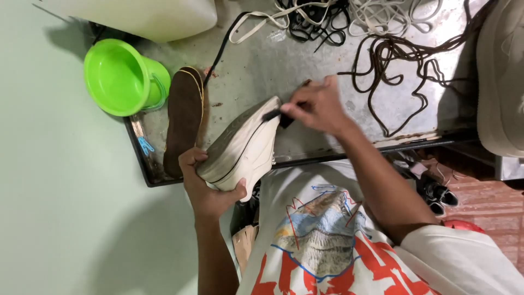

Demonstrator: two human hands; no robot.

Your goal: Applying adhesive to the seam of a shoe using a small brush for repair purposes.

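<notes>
My left hand (204, 183) grips the heel end of a cream canvas sneaker (243, 146), which is tipped on its side with the grey sole facing left. My right hand (316, 105) holds a small black brush (275, 116) pressed against the toe edge of the sneaker. The shoe hangs over the front edge of a metal tray table (262, 65).
A brown insole (183, 117) lies on the tray beside a bright green plastic cup (123, 76). Brown laces (404, 65), black and white laces (327, 16) sprawl at the back. A beige shoe (499, 76) stands at right; dark shoes (436, 194) sit on the floor.
</notes>
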